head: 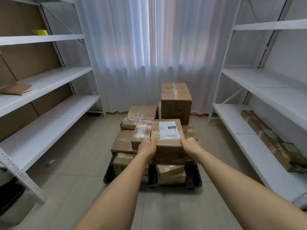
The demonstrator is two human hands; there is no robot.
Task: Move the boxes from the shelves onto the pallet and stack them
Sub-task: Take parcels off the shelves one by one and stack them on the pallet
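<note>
I hold a brown cardboard box [167, 143] with a white shipping label on top over the stack at the centre. My left hand [147, 147] grips its near left corner and my right hand [191, 146] grips its near right corner. Below it several taped boxes [131, 138] are piled on a dark pallet [194, 181] on the tiled floor. A tall box [176, 102] stands at the back of the pile. On the right lower shelf lies a long brown box [272, 140]. Whether the held box rests on the pile is unclear.
White metal shelving lines the left [49, 80] and right [265, 77] sides. A flat cardboard piece [15, 89] lies on a left shelf, a yellow item [39, 32] one shelf higher. White curtains [149, 47] hang behind the pallet. A dark object [10, 198] sits at lower left.
</note>
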